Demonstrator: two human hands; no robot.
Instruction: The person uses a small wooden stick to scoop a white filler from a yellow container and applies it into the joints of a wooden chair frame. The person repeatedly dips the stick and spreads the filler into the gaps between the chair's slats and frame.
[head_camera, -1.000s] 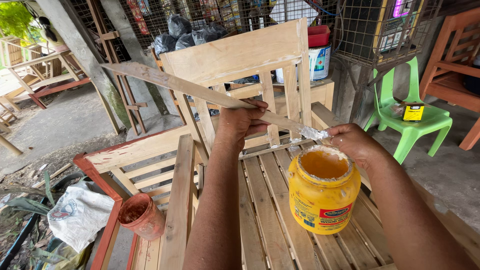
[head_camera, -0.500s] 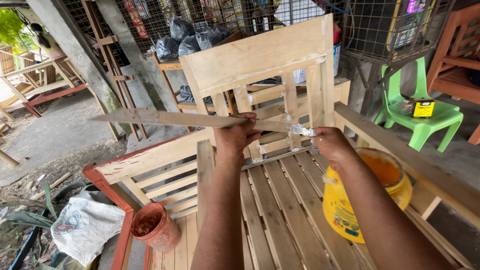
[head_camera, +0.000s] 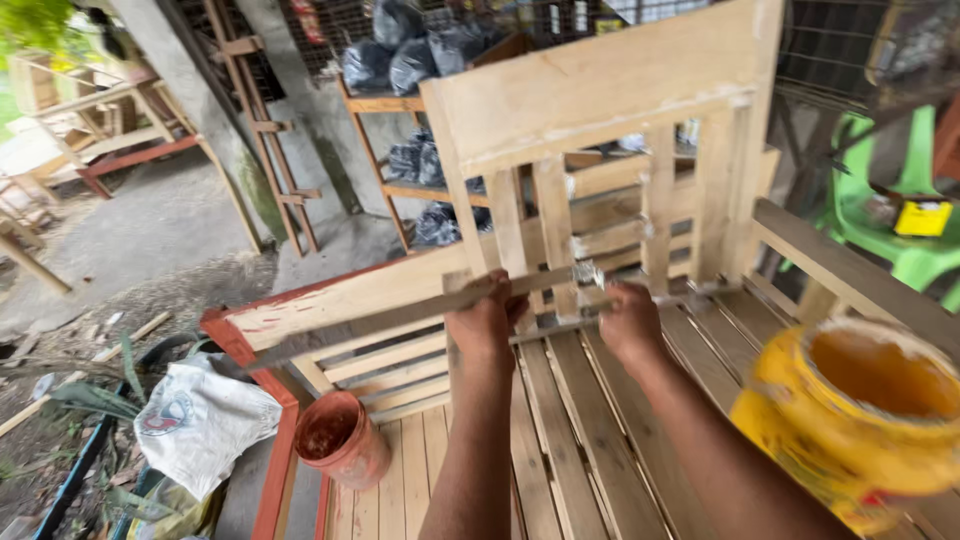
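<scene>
At the far left, a white sack (head_camera: 200, 425) lies crumpled on the ground among scraps of wood. Just right of it, a small orange bucket (head_camera: 343, 440) stands on the slats beside a red-painted frame (head_camera: 262, 372). In the middle, the left hand (head_camera: 487, 322) has its fingers wrapped tight around a long wooden strip (head_camera: 400, 318) that runs out level to the left, over the edge of the unpainted wooden chair (head_camera: 600, 95). Next to it, the right hand (head_camera: 630, 322) is curled closed near the chair's back slats; something thin and pale shows at its fingers, but the blur hides what it is. At the far right, close to the camera, a yellow tub (head_camera: 850, 420) of orange-brown paste sits open, blurred. Behind it is a green plastic chair (head_camera: 905, 255).
</scene>
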